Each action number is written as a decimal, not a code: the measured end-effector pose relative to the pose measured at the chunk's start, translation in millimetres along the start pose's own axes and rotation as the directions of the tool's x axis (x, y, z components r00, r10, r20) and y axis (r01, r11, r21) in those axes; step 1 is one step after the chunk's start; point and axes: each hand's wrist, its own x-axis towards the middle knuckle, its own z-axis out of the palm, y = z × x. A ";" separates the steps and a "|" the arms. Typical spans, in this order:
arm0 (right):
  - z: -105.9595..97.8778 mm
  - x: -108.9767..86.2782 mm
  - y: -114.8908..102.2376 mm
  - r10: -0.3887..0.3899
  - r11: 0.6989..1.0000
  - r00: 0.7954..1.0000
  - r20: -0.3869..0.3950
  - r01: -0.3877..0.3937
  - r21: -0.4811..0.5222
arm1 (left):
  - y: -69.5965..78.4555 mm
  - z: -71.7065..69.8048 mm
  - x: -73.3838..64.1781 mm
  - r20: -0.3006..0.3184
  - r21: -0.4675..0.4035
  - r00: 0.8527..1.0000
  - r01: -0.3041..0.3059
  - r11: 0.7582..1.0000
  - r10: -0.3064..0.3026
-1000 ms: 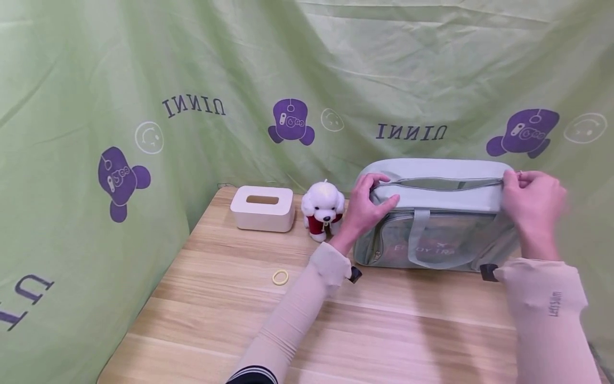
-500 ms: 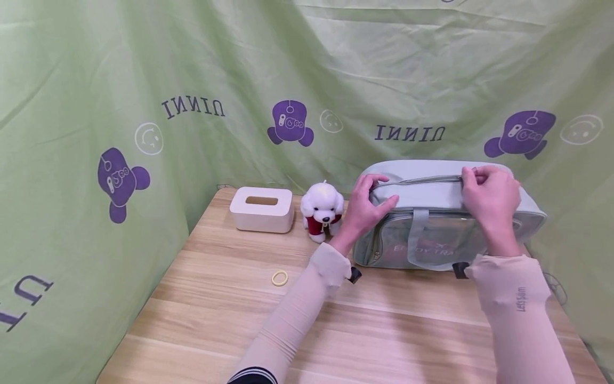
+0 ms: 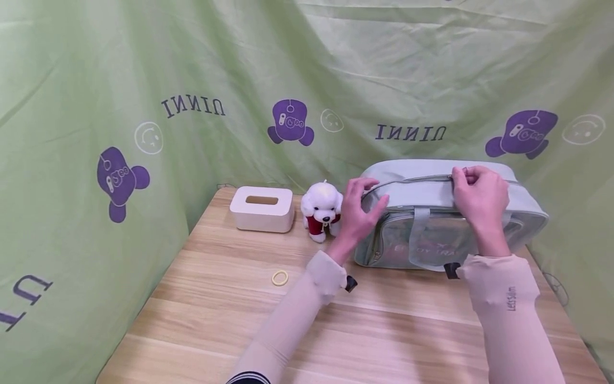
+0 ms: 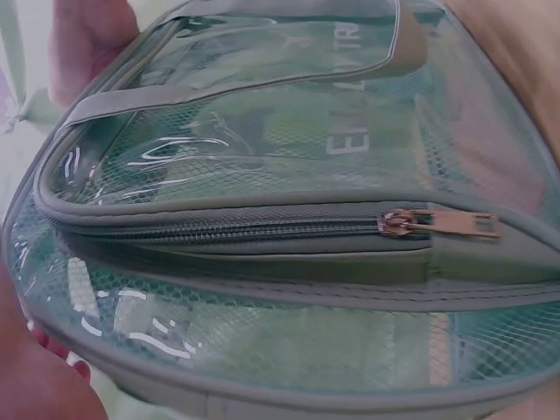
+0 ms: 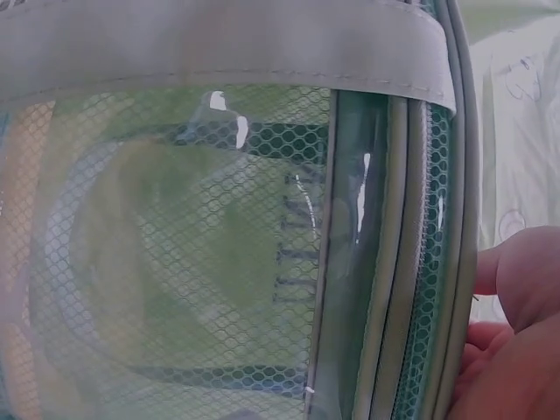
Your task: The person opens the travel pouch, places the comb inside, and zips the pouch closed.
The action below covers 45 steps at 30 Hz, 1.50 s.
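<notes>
A pale green travel bag (image 3: 520, 200) with clear mesh panels stands at the table's right back, its top zipper running lengthwise. In the head view my left hand (image 3: 356, 216) holds the bag's upper left corner, thumb in front and fingers round the end. The left wrist view shows the front pocket zipper with its gold pull (image 4: 451, 221) hanging by the bag's end. My right hand (image 3: 482, 198) pinches the top zipper's pull near the middle of the top; the fingers mostly hide it. Left of that hand, the zipper line still shows a narrow gap.
A white plush dog (image 3: 322, 205) in red sits just left of my left hand. Farther left is a pale tissue box (image 3: 263, 221). A yellow ring (image 3: 280, 278) lies on the wooden table (image 3: 201, 309). A green curtain (image 3: 249, 58) hangs behind.
My right hand has moved left along the top zipper, and the opening behind it has closed. My left hand has shifted slightly left and down at the bag's corner.
</notes>
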 end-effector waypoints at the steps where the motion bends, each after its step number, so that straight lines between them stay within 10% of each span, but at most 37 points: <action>1: -1.0 -0.1 0.0 0.007 1.000 1.000 0.009 -0.007 0.013 | -1.3 -2.1 -2.6 -0.012 -0.012 1.000 -0.011 1.000 0.011; 14: 11.2 -7.5 -11.4 -0.051 0.998 0.998 0.028 0.050 0.033 | -4.3 -9.2 -17.6 0.039 -0.191 0.994 -0.098 0.977 0.107; 30: 47.6 -25.2 -51.2 -0.180 0.984 0.982 0.060 0.178 0.029 | -5.9 -10.4 -14.7 0.054 -0.167 0.993 -0.093 0.982 0.103; 38: 43.2 -24.8 -48.5 -0.147 0.989 0.985 0.086 0.143 0.045 | -4.8 -14.5 -25.4 0.069 0.002 0.985 -0.161 0.987 0.160; 45: 49.2 -24.5 -53.0 -0.201 0.979 0.975 0.095 0.199 0.032 | -7.0 -14.3 -28.2 0.043 -0.066 0.991 -0.123 0.990 0.126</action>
